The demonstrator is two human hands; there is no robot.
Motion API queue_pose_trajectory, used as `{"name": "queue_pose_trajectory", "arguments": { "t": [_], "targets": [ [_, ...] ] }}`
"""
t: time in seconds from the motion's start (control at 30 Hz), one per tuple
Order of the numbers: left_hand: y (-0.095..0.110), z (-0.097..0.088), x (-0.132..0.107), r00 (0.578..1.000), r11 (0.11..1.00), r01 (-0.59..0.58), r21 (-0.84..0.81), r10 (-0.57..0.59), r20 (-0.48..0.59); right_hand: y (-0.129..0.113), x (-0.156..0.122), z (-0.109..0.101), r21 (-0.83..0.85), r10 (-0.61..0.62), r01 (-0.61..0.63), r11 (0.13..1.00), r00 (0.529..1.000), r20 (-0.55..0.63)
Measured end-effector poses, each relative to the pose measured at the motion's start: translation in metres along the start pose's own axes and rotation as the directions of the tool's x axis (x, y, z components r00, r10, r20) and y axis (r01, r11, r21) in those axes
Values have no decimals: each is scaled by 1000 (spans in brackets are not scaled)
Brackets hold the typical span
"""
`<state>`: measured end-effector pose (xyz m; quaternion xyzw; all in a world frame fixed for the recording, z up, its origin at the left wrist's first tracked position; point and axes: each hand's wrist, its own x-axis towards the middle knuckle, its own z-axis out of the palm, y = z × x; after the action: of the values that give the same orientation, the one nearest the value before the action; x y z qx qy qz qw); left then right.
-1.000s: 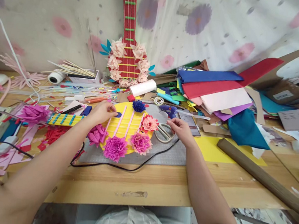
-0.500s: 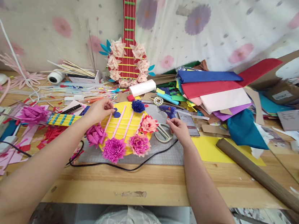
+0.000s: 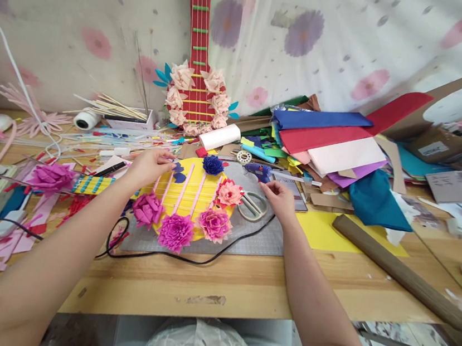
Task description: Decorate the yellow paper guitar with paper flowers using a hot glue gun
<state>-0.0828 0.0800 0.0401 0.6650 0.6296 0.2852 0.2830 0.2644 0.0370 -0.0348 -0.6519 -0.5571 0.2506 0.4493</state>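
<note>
A yellow paper guitar body with pink strips lies on a grey cutting mat, ringed by magenta, pink and blue paper flowers. My left hand rests at its upper left edge, fingers pinched beside small dark blue paper pieces. My right hand hovers over the scissors, thumb and fingers pinched together; what they hold is too small to make out. A blue glue gun lies just beyond it.
A finished red paper guitar leans on the flowered curtain. Coloured paper sheets pile at back right, a cardboard tube lies at right, a black cord crosses the mat, and scraps and sticks clutter the left.
My left hand has drawn slightly up and left, leaving the small blue pieces on the yellow body. My right hand has barely shifted.
</note>
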Motion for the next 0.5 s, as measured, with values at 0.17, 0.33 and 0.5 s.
{"name": "queue_pose_trajectory", "arguments": {
  "t": [0.17,0.33,0.5],
  "targets": [
    [-8,3,2,998,996,-61,60,59,38,1,11,5,-209,-101,57,976,973,-208],
    [-6,6,1,993,996,-92,20,93,-65,2,27,11,-282,-159,113,953,976,-147],
    [6,14,-4,989,981,-120,-155,105,-100,6,44,13,-263,-56,64,963,998,36]
  ]
}}
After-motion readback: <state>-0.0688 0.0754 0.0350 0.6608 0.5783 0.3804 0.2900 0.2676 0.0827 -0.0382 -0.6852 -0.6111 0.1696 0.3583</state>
